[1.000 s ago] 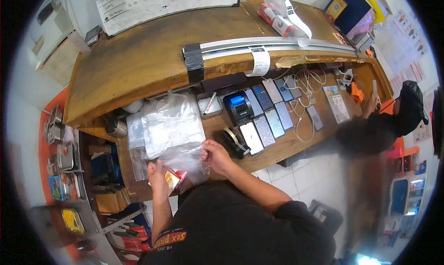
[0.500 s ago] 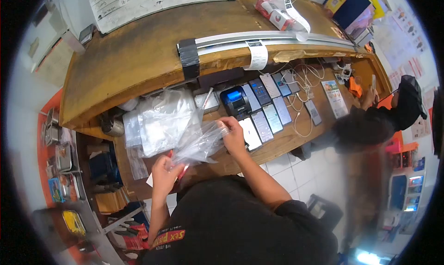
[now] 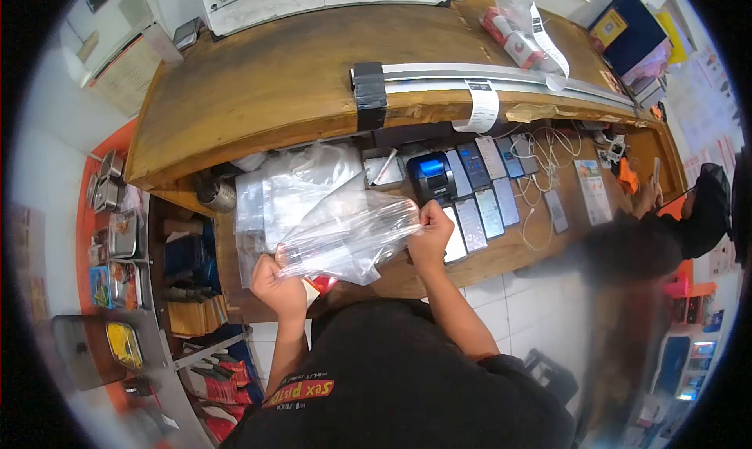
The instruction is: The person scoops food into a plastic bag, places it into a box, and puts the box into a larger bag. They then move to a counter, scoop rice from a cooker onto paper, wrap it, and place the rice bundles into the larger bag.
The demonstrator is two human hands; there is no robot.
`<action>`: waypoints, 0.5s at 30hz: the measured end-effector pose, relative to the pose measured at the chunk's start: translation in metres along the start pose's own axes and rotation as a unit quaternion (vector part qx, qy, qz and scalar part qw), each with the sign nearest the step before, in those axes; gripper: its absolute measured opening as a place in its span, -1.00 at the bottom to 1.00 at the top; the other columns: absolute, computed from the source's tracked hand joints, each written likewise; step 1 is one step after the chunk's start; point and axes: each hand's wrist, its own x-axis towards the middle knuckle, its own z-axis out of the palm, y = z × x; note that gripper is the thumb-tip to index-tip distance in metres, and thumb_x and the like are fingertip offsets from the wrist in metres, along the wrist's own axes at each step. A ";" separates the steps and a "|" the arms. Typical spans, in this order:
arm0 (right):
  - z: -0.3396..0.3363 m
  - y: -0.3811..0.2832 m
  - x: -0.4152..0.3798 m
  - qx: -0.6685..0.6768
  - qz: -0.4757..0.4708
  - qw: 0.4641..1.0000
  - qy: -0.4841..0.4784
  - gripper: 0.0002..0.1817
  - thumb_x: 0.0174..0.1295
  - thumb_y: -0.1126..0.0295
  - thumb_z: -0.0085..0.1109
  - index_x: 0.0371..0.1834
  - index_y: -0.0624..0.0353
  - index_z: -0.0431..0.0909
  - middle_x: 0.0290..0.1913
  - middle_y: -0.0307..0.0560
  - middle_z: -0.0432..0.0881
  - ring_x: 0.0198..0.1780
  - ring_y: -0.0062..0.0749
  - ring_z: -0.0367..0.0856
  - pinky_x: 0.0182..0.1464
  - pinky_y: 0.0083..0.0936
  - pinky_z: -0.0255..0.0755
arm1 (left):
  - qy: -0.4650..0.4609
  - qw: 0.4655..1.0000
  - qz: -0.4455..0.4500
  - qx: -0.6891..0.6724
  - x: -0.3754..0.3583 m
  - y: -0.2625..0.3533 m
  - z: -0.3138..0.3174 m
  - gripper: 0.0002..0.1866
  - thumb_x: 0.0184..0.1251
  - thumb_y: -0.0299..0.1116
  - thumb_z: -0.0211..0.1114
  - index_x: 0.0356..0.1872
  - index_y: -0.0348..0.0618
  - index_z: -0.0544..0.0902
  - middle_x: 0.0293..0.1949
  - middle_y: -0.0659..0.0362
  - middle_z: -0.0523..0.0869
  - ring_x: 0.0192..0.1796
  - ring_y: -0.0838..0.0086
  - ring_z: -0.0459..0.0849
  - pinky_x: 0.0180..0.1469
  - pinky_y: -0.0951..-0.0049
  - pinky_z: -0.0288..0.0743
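A clear plastic bag (image 3: 352, 233) is stretched between my two hands in front of my body. My left hand (image 3: 280, 287) is closed around one end of it, at the lower left. The other end is gripped by my right hand (image 3: 431, 233), near the phones. Under the bag and my left hand, a red and white item (image 3: 322, 284) is partly visible; its kind is hidden. A stack of clear plastic bags (image 3: 294, 186) lies on the desk just beyond the stretched one.
Right of the bags stand a small label printer (image 3: 432, 179) and rows of phones (image 3: 473, 223), with white cables (image 3: 540, 155) beyond. A raised wooden shelf (image 3: 258, 96) overhangs the desk's back. At far right, another person's hand (image 3: 648, 197) holds a phone.
My hands have moved apart, pulling the loosely bunched bag taut. Both have closed into firmer grips. The whole view has shifted slightly, so the desk appears further right and lower.
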 end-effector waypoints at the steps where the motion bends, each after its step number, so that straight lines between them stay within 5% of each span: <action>1: 0.002 -0.001 0.001 0.001 0.000 1.000 0.001 -0.68 -0.06 0.77 0.06 -0.62 0.17 0.12 -0.58 -0.27 0.10 -0.44 -0.56 0.04 -0.44 -0.50 -0.03 | 0.003 1.000 0.000 -0.008 0.001 0.000 -0.001 -0.49 0.33 -0.52 0.38 -0.66 -0.22 0.18 -0.67 0.18 0.22 -0.54 0.52 0.12 -0.50 0.38 0.08; 2: 0.002 -0.003 0.003 0.009 0.004 1.000 0.028 -0.63 0.06 0.67 0.19 -0.62 0.16 0.13 -0.59 -0.28 0.12 -0.45 -0.57 0.05 -0.45 -0.50 0.01 | 0.000 1.000 0.002 -0.010 0.003 -0.005 -0.005 -0.49 0.33 -0.52 0.38 -0.66 -0.22 0.18 -0.67 0.18 0.22 -0.54 0.52 0.12 -0.50 0.38 0.08; 3: -0.003 -0.003 0.008 0.012 0.008 0.998 0.059 -0.54 0.18 0.57 0.32 -0.63 0.16 0.14 -0.60 -0.28 0.13 -0.46 -0.57 0.07 -0.45 -0.51 0.05 | 0.018 0.993 -0.103 -0.047 0.008 -0.017 -0.012 -0.49 0.33 -0.51 0.38 -0.66 -0.21 0.19 -0.67 0.22 0.27 -0.53 0.55 0.14 -0.49 0.42 0.11; 4: -0.021 0.009 0.024 0.031 0.151 0.986 0.061 -0.46 0.28 0.34 0.39 -0.65 0.15 0.16 -0.62 -0.28 0.17 -0.49 -0.57 0.12 -0.46 -0.49 0.11 | 0.028 0.974 -0.209 -0.086 0.012 -0.030 -0.015 -0.49 0.33 -0.50 0.39 -0.66 -0.20 0.19 -0.67 0.25 0.31 -0.53 0.59 0.17 -0.49 0.45 0.13; 5: -0.031 0.008 0.030 0.001 0.130 0.991 0.015 -0.47 0.27 0.33 0.38 -0.65 0.13 0.17 -0.64 -0.31 0.20 -0.51 -0.58 0.15 -0.46 -0.48 0.15 | -0.047 0.964 -0.237 -0.110 0.012 -0.049 -0.018 -0.47 0.33 -0.49 0.39 -0.67 -0.20 0.18 -0.58 0.24 0.45 -0.46 0.59 0.29 -0.41 0.49 0.25; 6: -0.036 0.018 0.030 -0.021 0.074 0.997 -0.029 -0.48 0.29 0.31 0.37 -0.64 0.13 0.18 -0.62 -0.33 0.23 -0.50 -0.59 0.16 -0.46 -0.47 0.15 | -0.051 0.997 -0.029 -0.053 0.014 -0.040 -0.008 -0.58 0.34 -0.49 0.38 -0.61 -0.21 0.30 -0.46 0.19 0.52 -0.38 0.55 0.39 -0.29 0.46 0.38; 7: -0.037 0.022 0.030 -0.044 0.021 0.996 -0.079 -0.49 0.31 0.30 0.36 -0.64 0.12 0.20 -0.61 -0.34 0.26 -0.49 -0.60 0.17 -0.46 -0.46 0.14 | -0.064 0.995 -0.032 -0.069 0.012 -0.039 0.001 -0.58 0.34 -0.49 0.38 -0.61 -0.21 0.30 -0.46 0.19 0.52 -0.38 0.55 0.39 -0.29 0.46 0.38; 10: -0.018 0.023 0.017 0.027 0.074 0.994 -0.073 -0.64 0.33 0.25 0.34 -0.42 0.18 0.36 -0.54 -0.26 0.36 -0.45 -0.58 0.27 -0.40 -0.48 0.28 | -0.164 0.983 -0.063 -0.049 0.004 -0.070 0.010 -0.83 0.33 -0.54 0.32 -0.18 -0.21 0.49 -0.23 0.18 0.58 -0.19 0.47 0.56 -0.07 0.44 0.50; 11: -0.010 0.023 0.012 0.082 0.093 0.991 -0.054 -0.69 0.33 0.24 0.33 -0.32 0.20 0.41 -0.49 -0.22 0.43 -0.43 -0.57 0.33 -0.36 -0.50 0.32 | -0.172 0.982 -0.064 -0.053 0.001 -0.060 0.013 -0.83 0.33 -0.54 0.32 -0.18 -0.21 0.49 -0.23 0.18 0.58 -0.19 0.47 0.56 -0.07 0.44 0.50; 12: -0.006 0.024 0.010 0.091 0.122 0.987 -0.049 -0.74 0.32 0.31 0.33 -0.15 0.17 0.44 -0.40 -0.18 0.54 -0.33 -0.54 0.49 -0.37 -0.53 0.40 | -0.169 0.930 -0.246 -0.212 0.002 -0.042 0.017 -0.83 0.32 -0.54 0.32 -0.17 -0.20 0.50 -0.21 0.20 0.58 -0.18 0.50 0.56 -0.09 0.49 0.48; 13: -0.010 0.026 0.006 0.089 0.123 0.987 -0.043 -0.74 0.32 0.31 0.33 -0.15 0.17 0.44 -0.40 -0.18 0.54 -0.33 -0.54 0.49 -0.37 -0.53 0.40 | -0.156 0.823 -0.415 -0.356 0.002 -0.032 0.019 -0.83 0.32 -0.54 0.32 -0.17 -0.19 0.50 -0.20 0.22 0.57 -0.17 0.53 0.56 -0.11 0.54 0.46; 15: -0.016 0.026 0.001 0.302 0.414 0.835 -0.198 -0.76 0.31 0.39 0.32 -0.07 0.13 0.48 -0.27 -0.21 0.62 -0.31 -0.57 0.62 -0.41 -0.62 0.46 | -0.177 0.842 -0.370 -0.351 -0.009 -0.051 0.024 -0.81 0.33 -0.53 0.33 -0.14 -0.18 0.51 -0.21 0.25 0.56 -0.19 0.56 0.55 -0.15 0.55 0.46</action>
